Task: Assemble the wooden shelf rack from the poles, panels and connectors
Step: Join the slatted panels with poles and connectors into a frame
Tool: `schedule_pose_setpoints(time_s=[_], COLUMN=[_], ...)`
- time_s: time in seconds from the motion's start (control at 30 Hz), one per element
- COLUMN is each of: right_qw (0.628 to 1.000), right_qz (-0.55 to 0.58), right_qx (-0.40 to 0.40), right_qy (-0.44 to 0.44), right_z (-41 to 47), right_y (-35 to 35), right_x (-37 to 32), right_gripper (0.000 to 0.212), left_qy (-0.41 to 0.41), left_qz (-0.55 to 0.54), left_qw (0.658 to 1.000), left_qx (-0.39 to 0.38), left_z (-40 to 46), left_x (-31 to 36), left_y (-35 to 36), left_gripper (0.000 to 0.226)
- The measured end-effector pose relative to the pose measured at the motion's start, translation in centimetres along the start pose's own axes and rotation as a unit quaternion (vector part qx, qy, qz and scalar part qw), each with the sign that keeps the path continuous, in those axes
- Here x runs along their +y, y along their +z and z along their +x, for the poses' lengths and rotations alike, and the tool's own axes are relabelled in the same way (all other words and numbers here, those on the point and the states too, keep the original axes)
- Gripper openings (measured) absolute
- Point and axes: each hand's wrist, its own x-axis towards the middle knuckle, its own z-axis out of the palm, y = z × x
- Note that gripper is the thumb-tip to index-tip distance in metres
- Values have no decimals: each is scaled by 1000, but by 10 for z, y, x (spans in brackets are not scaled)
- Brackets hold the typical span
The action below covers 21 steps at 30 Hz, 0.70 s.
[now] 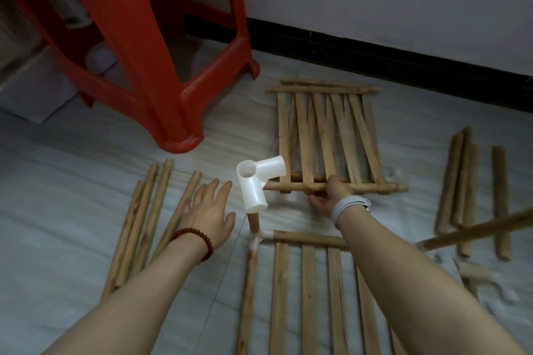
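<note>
Loose poles (144,225) lie on the floor at left, near a red stool (161,46). Left hand (209,210) hovers over them, fingers spread and relaxed, holding nothing. Just right, white connector (255,181) caps an upright pole (253,220) on the near panel (308,291). Right hand (331,196) grasps the near rail of the far slatted panel (326,135). More poles (461,181) lie far right.
</note>
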Motion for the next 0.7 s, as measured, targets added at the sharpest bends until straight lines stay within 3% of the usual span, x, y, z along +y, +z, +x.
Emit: schedule_pose_setpoints(time_s=[0.2, 0.37, 0.6, 0.7], right_qw=[998, 987, 973, 971], right_qz=[3, 121, 114, 52], right_qx=[-45, -104, -176, -184], right_qy=[-32, -7, -100, -145], right_z=[-59, -148, -285, -328], right_y=[5, -7, -71, -102], right_x=[-36, -63, -58, -41], right_gripper=[38, 34, 26, 19], left_qy=[-14, -2, 44, 93], left_qz=[70, 56, -56, -104], left_qw=[997, 997, 989, 980], left_qx=[4, 57, 132, 144], left_z=[-8, -39, -126, -172], left_x=[9, 33, 75, 89], left_y=[-41, -93, -176, -192], left_gripper=[62, 56, 50, 45])
